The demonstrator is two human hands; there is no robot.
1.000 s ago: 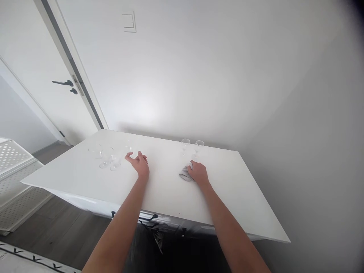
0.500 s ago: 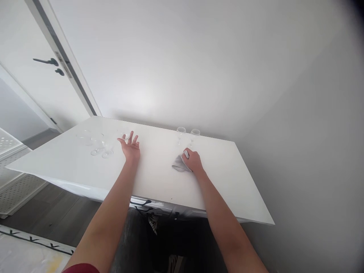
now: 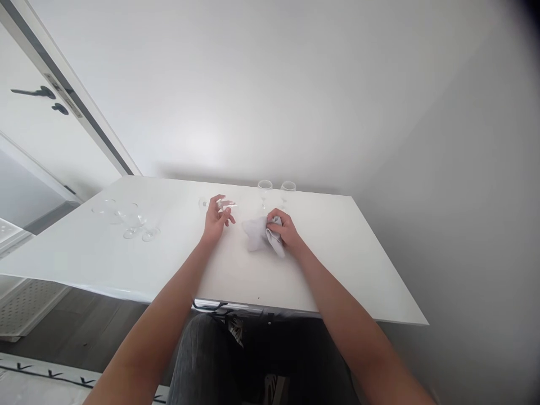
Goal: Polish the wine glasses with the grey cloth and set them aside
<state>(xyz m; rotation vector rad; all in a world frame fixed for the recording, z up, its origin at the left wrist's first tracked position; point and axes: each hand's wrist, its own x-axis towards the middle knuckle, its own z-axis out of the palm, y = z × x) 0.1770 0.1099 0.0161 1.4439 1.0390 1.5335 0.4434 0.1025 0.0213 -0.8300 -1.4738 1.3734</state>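
My left hand (image 3: 217,219) is curled around a clear wine glass (image 3: 228,205), which is tipped on its side with its foot pointing left and its bowl pointing right. In my right hand (image 3: 283,226) is a light grey cloth (image 3: 255,234), bunched in the fingers with a loose part spread leftward above the tabletop. The two hands are a short way apart, and the cloth does not visibly touch the glass. Just behind the right hand, two wine glasses (image 3: 265,185) (image 3: 288,187) stand upright near the wall.
More clear stemmed glasses (image 3: 130,232) are grouped on the left of the white tabletop (image 3: 337,253); their outlines are faint. A wall (image 3: 270,101) rises behind. At the left is a door with a dark handle (image 3: 40,92). A white perforated basket (image 3: 31,306) sits on the floor.
My left hand has moved right, toward the cloth, and turned, carrying the wine glass now on its side. My right hand has lifted and opened out the cloth slightly. The view has shifted somewhat.
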